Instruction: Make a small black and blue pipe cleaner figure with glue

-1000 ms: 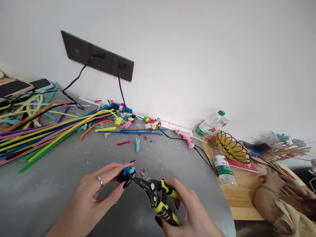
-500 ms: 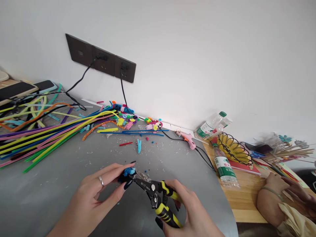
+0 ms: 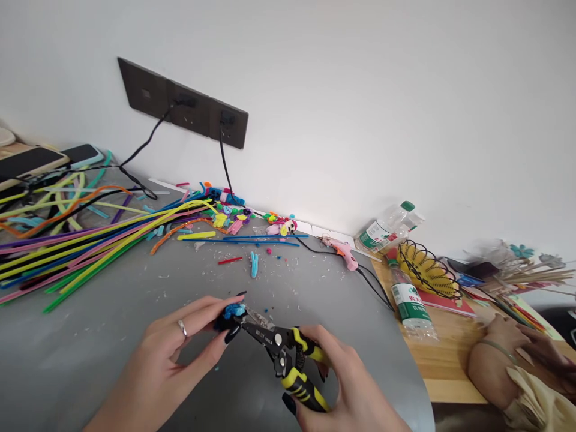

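Between the thumb and fingers of my left hand (image 3: 180,342) is a small fuzzy blue-and-black piece (image 3: 234,311) that looks like bent pipe cleaner. My right hand (image 3: 344,375) is wrapped round the black-and-yellow handles of a pair of wire strippers (image 3: 274,345). Their jaws point left and meet the right side of the fuzzy piece; whether the tips bite into it I cannot tell. Beyond my hands, a short light-blue pipe cleaner piece (image 3: 254,264) and a red one (image 3: 230,260) lie on the grey table (image 3: 211,384) among scattered clippings.
Long coloured pipe cleaners (image 3: 103,240) spread over the left side. A pink glue gun (image 3: 342,252) lies near the wall, its cord trailing right. Water bottles (image 3: 411,306) and a black wire basket (image 3: 429,270) stand right. Another person's hands (image 3: 508,339) rest at far right.
Almost nothing differs. Both hands keep their hold, and the strippers and the fuzzy piece have shifted very slightly left.
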### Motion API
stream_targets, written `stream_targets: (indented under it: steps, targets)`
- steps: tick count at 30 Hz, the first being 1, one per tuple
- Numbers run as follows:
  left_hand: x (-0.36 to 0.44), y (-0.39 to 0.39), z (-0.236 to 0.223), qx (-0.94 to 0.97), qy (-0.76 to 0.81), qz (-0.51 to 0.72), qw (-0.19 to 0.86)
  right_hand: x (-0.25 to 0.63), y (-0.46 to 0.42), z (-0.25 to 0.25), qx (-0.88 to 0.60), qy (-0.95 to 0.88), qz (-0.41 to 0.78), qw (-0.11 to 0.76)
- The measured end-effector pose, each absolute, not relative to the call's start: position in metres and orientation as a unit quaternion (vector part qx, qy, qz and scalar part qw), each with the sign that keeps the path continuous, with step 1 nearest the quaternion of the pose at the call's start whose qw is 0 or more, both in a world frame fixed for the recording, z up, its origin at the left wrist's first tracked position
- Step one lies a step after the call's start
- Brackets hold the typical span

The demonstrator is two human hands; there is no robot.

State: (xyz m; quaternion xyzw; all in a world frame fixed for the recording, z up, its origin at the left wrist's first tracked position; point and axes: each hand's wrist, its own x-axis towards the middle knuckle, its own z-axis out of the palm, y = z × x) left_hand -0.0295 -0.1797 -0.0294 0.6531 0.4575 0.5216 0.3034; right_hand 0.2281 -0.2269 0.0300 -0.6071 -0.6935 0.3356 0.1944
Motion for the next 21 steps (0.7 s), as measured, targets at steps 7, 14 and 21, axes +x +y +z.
stream_targets:
  steps: [7,14,21]
  targets:
    - [-0.024,-0.178,-0.024,0.649,0.454,0.518,0.323,0.232,-0.229,0.031,-0.604,-0.700,0.330,0.192]
    - [-0.023,-0.180,-0.023,0.654,0.447,0.517,0.326,0.235,-0.233,0.022,-0.605,-0.691,0.339,0.204]
    - [-0.018,-0.180,-0.022,0.646,0.448,0.526,0.324,0.236,-0.234,0.022,-0.606,-0.684,0.348,0.208]
